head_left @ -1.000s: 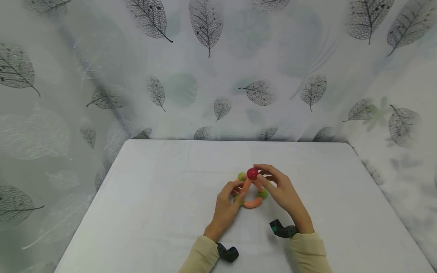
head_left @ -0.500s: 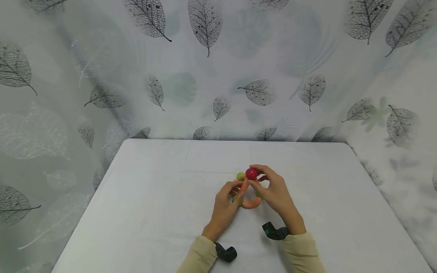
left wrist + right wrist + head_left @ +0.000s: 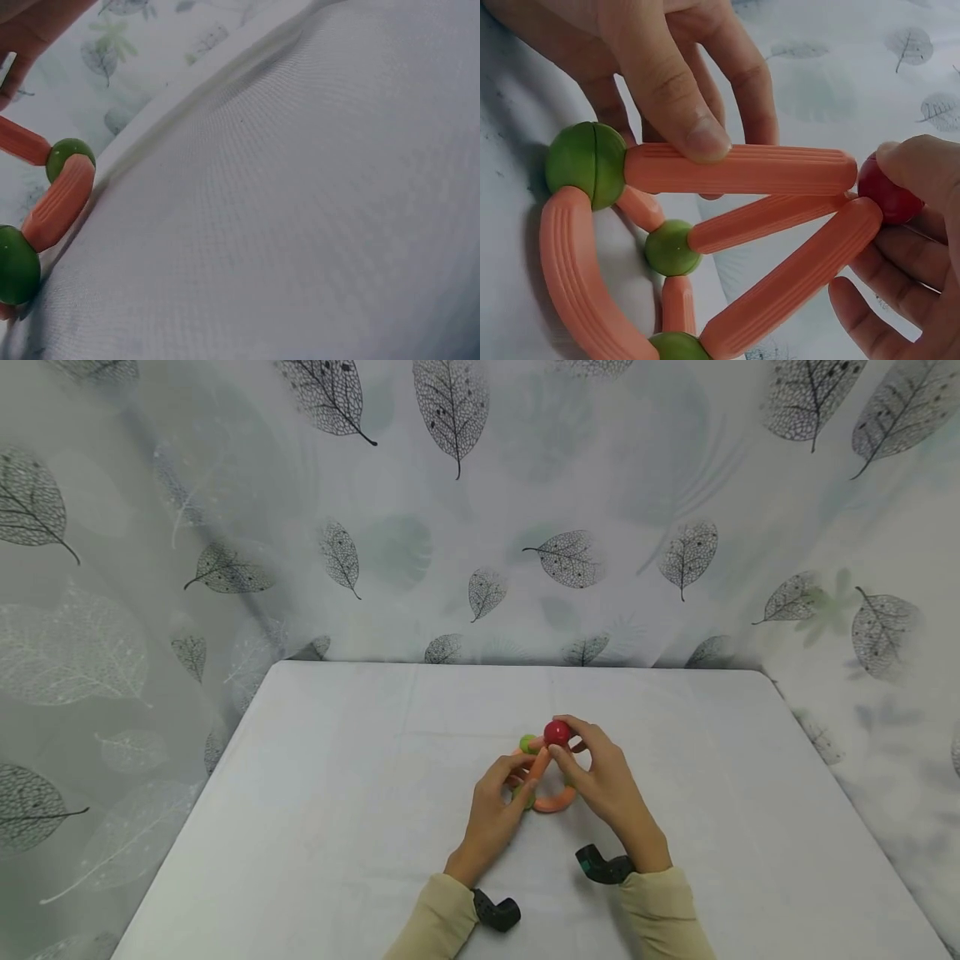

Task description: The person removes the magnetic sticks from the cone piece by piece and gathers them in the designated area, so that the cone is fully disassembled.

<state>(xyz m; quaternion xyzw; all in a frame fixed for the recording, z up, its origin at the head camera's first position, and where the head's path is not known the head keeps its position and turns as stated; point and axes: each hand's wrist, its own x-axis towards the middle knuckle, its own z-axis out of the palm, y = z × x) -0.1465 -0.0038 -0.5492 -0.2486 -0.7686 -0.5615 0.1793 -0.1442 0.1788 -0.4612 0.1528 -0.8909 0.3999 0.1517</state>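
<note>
A red ball (image 3: 889, 191) forms the tip of a structure where three straight orange rods (image 3: 742, 169) meet, as the right wrist view shows. Green balls (image 3: 586, 165) join the lower rod ends to curved orange pieces (image 3: 585, 277) at the base. The right hand (image 3: 611, 785) pinches the red ball between thumb and fingers. With its thumb on one straight rod, the left hand (image 3: 491, 814) grips the structure from the left side. In the left wrist view only a curved orange piece (image 3: 61, 202), green balls (image 3: 19, 266) and part of a rod appear.
The structure stands on a white-covered table (image 3: 300, 793). Behind and beside the table hangs a pale cloth with leaf prints (image 3: 487, 593). Black devices are strapped at both wrists, by the left sleeve (image 3: 438, 918) and the right sleeve (image 3: 667, 914).
The right hand has shifted slightly left and its thumb now lies in front, closer to the red ball's underside. The left hand keeps its hold on the rod.
</note>
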